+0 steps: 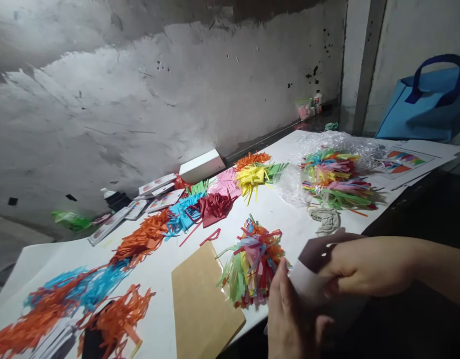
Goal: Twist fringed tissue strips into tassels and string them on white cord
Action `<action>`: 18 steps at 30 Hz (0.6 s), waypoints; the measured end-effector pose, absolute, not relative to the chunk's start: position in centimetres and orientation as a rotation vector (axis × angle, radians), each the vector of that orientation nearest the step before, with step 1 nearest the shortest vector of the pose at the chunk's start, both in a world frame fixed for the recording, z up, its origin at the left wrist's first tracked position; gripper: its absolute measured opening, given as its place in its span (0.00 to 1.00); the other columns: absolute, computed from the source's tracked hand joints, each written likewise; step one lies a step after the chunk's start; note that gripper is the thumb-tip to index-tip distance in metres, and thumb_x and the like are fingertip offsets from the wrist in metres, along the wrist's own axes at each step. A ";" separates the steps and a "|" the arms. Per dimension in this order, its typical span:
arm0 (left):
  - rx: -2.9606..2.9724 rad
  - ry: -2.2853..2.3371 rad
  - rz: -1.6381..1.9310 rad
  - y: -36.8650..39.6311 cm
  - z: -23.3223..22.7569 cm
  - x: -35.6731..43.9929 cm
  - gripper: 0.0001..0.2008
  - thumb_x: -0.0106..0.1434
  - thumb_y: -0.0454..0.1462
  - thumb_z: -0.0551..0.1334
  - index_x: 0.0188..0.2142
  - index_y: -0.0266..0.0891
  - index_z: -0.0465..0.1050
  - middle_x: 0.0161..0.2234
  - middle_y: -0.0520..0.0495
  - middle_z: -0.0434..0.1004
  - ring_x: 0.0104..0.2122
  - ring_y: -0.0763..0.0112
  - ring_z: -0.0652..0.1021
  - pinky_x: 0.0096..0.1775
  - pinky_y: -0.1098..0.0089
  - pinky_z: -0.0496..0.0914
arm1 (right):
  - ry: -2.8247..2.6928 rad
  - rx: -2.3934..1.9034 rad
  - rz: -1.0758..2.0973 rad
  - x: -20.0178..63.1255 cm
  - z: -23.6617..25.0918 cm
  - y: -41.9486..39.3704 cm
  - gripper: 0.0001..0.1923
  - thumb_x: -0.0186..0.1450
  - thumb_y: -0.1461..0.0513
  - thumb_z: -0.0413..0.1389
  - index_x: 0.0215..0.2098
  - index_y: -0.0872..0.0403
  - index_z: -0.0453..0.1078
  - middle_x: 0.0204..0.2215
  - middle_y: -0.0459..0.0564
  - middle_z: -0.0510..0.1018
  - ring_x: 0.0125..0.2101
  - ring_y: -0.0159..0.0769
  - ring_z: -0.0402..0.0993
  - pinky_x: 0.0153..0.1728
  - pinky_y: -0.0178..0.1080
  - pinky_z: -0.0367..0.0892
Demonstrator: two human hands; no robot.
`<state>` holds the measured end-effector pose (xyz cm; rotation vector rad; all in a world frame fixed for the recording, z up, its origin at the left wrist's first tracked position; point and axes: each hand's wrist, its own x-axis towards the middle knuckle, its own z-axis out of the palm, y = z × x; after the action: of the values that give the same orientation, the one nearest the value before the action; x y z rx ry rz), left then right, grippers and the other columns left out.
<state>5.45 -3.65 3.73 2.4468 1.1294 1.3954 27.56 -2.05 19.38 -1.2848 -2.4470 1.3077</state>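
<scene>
At the table's near right edge, my left hand (291,311) holds a white paper or card piece (304,279) from below, thumb on one side and fingers on the other. My right hand (351,267) is closed at its upper edge, fingers bent inward and partly hidden. Shadow covers much of the piece, so I cannot tell if it is a box or a folded sheet. Just beyond my left fingertips is a multicoloured bundle of paper fringe (255,259). It rests beside a brown envelope (202,304).
Orange fringe (143,237), blue fringe (183,212), dark red fringe (215,207) and yellow fringe (252,177) run along the table. Behind them stands a white box (202,166). Multicoloured bundles (330,167), clear plastic (289,184), string (324,219) and a blue bag (420,109) are at right.
</scene>
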 end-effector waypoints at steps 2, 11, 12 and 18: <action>2.456 1.063 1.335 -4.3 3.1 6.0 0.42 0.70 0.50 0.58 0.73 0.35 0.41 0.63 0.25 0.66 0.62 0.46 0.71 0.56 0.52 0.73 | -2.520 -1.260 1.324 27.1 19.8 -2.3 0.09 0.64 0.66 0.56 0.33 0.54 0.80 0.29 0.44 0.81 0.30 0.35 0.73 0.28 0.33 0.59; 2.081 1.018 1.034 -3.9 1.5 4.9 0.19 0.68 0.43 0.61 0.56 0.41 0.75 0.46 0.39 0.85 0.43 0.54 0.85 0.45 0.62 0.80 | -2.616 -1.128 0.552 25.6 18.4 -5.1 0.10 0.66 0.68 0.57 0.35 0.51 0.80 0.28 0.45 0.83 0.27 0.36 0.78 0.28 0.35 0.66; 2.009 1.070 1.029 -3.5 1.8 4.6 0.17 0.68 0.44 0.60 0.53 0.42 0.78 0.44 0.41 0.86 0.41 0.55 0.85 0.42 0.63 0.80 | -2.477 -1.124 0.383 26.2 17.6 -5.7 0.10 0.67 0.67 0.56 0.40 0.51 0.80 0.33 0.47 0.84 0.32 0.39 0.80 0.33 0.36 0.71; 1.740 1.515 1.355 -1.8 3.2 2.0 0.21 0.65 0.53 0.60 0.43 0.40 0.82 0.37 0.39 0.85 0.40 0.50 0.83 0.45 0.58 0.78 | -1.433 -1.329 0.436 27.1 8.2 -9.3 0.42 0.54 0.46 0.70 0.64 0.47 0.67 0.56 0.56 0.77 0.54 0.54 0.75 0.50 0.46 0.75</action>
<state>2.04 -1.83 3.16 1.7396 1.5145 1.3555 27.12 -9.33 8.23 -1.3294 -1.4329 0.4360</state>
